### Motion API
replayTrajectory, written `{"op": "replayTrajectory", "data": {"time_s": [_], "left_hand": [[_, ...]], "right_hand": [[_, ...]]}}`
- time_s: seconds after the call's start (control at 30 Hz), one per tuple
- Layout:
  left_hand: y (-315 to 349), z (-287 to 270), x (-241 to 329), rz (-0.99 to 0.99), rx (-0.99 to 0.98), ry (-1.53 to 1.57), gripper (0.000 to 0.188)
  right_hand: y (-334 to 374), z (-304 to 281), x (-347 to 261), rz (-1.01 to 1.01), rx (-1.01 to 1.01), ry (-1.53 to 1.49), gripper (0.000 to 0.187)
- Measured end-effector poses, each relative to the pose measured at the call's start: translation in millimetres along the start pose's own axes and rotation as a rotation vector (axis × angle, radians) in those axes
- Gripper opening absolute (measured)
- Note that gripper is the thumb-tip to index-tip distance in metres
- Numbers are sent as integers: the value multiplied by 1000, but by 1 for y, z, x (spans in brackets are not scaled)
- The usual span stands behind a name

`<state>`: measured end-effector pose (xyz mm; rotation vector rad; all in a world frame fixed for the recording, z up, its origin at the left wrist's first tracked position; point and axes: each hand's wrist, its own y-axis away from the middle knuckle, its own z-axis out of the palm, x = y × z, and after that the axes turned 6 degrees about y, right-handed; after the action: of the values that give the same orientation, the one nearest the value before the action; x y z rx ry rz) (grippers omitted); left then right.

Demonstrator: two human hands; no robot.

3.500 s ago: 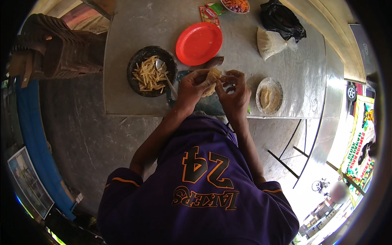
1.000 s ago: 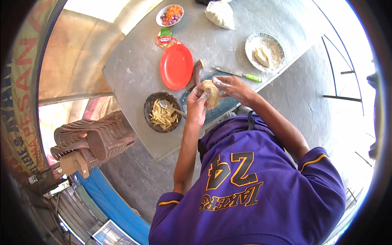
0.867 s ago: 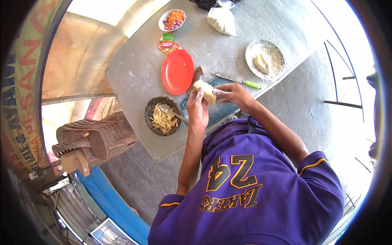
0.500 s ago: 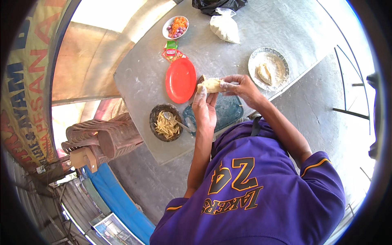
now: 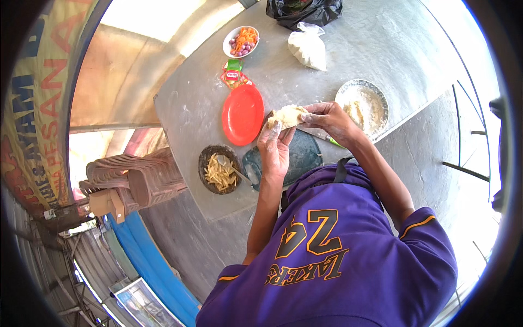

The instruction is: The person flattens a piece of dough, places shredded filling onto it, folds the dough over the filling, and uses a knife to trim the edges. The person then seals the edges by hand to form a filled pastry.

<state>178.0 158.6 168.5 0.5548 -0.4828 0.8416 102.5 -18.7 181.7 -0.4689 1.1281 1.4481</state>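
Observation:
Pale, floured dough (image 5: 287, 116), roughly shaped, is held up above the table between both hands. My left hand (image 5: 275, 147) grips its near left end from below, with fingers dusted in flour. My right hand (image 5: 333, 121) pinches its right end between thumb and fingers. Beneath the hands lies a dark blue-green board (image 5: 294, 161). A knife with a green handle (image 5: 333, 141) shows at its right, partly hidden by the right hand. To the right stands a patterned plate (image 5: 383, 97) with flour and another piece of dough (image 5: 357, 111) on it.
A red oval plate (image 5: 243, 115) lies left of the hands. Nearer stands a dark bowl (image 5: 205, 159) with pale strips and a spoon (image 5: 239, 175). Farther off are seasoning packets (image 5: 234, 73), a white bowl (image 5: 227, 50) of carrots and shallots, a white-filled bag (image 5: 307, 50) and a black bag (image 5: 305, 13).
The dough has turned a little, its right end higher, and both hands have shifted slightly right with it. The knife's green handle has come into sight. The whole view has shifted a little.

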Motion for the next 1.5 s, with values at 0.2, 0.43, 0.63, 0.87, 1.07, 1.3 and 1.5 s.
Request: {"op": "replayTrajectory", "data": {"time_s": [0.2, 0.43, 0.63, 0.87, 1.07, 1.3, 1.5], "left_hand": [[6, 3, -2, 26, 52, -152, 31], [9, 7, -1, -7, 72, -213, 29], [2, 8, 2, -92, 55, -338, 29], [5, 9, -1, -132, 139, -413, 24], [17, 10, -7, -138, 201, -434, 23], [36, 0, -13, -211, 210, -385, 25], [51, -3, -16, -307, 282, -473, 19]], "right_hand": [[1, 8, 8, 9, -50, -157, 35], [-4, -1, 21, 0, -39, -63, 29], [2, -6, 15, -15, -82, -47, 32], [12, -9, 11, 90, -85, -31, 37], [15, -7, 20, 161, -67, 11, 35], [26, -9, 35, 202, -63, 124, 31], [32, -8, 36, 142, -80, 503, 28]]}}
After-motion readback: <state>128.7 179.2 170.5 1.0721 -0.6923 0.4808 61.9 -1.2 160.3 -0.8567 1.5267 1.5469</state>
